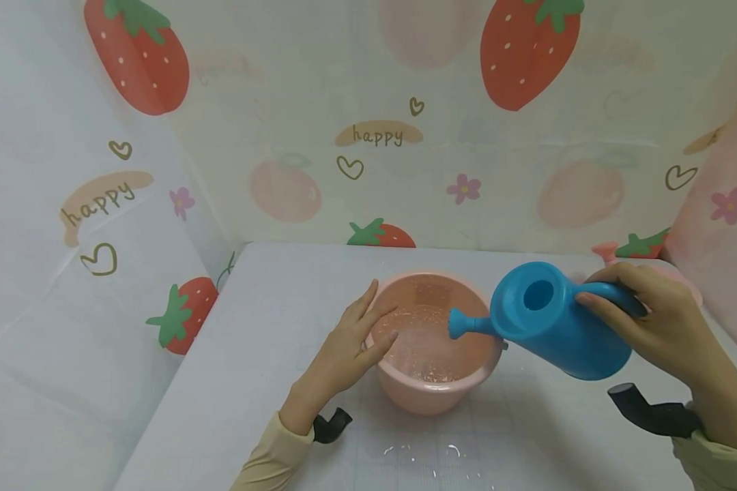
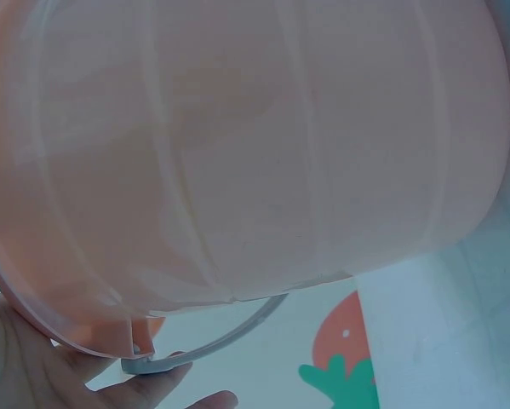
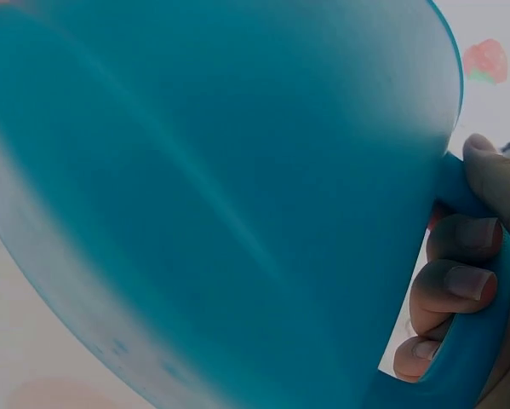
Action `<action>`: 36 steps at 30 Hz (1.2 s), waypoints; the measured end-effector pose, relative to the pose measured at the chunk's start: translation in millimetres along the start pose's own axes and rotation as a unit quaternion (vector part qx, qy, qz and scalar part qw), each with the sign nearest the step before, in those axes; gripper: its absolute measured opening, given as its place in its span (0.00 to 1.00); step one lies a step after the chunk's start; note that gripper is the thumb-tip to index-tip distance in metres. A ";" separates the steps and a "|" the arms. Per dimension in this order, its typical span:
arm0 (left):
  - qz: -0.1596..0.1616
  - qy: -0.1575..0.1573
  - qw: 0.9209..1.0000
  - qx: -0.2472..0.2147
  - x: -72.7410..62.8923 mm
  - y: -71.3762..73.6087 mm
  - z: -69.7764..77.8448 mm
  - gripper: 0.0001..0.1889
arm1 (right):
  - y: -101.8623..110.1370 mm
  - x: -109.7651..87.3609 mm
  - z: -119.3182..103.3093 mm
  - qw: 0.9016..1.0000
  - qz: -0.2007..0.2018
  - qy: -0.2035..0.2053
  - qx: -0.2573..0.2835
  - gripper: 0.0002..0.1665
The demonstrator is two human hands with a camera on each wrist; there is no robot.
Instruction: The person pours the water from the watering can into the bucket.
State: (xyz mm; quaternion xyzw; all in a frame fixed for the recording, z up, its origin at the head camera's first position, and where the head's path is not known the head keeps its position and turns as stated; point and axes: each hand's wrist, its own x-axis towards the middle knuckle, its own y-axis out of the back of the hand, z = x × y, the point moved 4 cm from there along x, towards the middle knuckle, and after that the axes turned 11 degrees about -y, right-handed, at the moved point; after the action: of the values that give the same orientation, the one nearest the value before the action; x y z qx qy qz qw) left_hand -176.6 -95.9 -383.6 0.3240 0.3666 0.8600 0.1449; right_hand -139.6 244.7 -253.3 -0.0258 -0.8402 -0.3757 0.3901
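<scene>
My right hand [image 1: 657,320] grips the handle of a blue watering can [image 1: 565,327], its fingers [image 3: 455,285] curled through the loop in the right wrist view. Tilted to the left, the can has its spout over a pink bucket [image 1: 430,399], and water inside the bucket looks rippled with bubbles. My left hand [image 1: 350,341] rests at the bucket's left rim with fingers fairly straight and spread. From the left wrist view, the bucket's side fills most of the picture, and a grey bail handle [image 2: 229,341] hangs by the left fingers.
A pink watering can [image 1: 604,252] stands at the back right, partly hidden behind my right hand. Water drops [image 1: 411,453] lie on the white table [image 1: 270,300] in front of the bucket. Strawberry-printed sheeting [image 1: 368,184] rises behind and at both sides.
</scene>
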 end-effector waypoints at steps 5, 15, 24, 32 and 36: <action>0.001 -0.002 1.000 0.001 -0.3 0.4 0.0 0.26 | -1.0 -0.7 0.9 1.000 0.002 0.000 -0.012 0.14; 0.000 0.003 1.000 0.000 -0.7 -0.1 -0.2 0.26 | -2.4 -1.2 0.5 1.000 -0.007 -0.009 -0.023 0.15; 0.001 0.002 1.000 0.000 -0.6 0.2 -0.1 0.26 | -3.1 0.5 -0.4 1.000 -0.004 0.001 -0.029 0.15; 0.001 0.001 1.000 0.000 -0.2 0.3 0.2 0.26 | -2.5 2.0 -1.4 0.999 -0.005 0.003 -0.036 0.15; 0.000 0.002 1.000 0.001 -0.2 0.1 -0.1 0.26 | -2.3 2.6 -1.8 0.999 -0.007 0.001 -0.040 0.15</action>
State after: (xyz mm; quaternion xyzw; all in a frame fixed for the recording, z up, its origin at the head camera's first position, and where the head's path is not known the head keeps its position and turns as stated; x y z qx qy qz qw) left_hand -176.5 -96.1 -383.6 0.3222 0.3681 0.8602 0.1438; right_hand -141.0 241.3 -252.2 -0.0351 -0.8242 -0.4115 0.3874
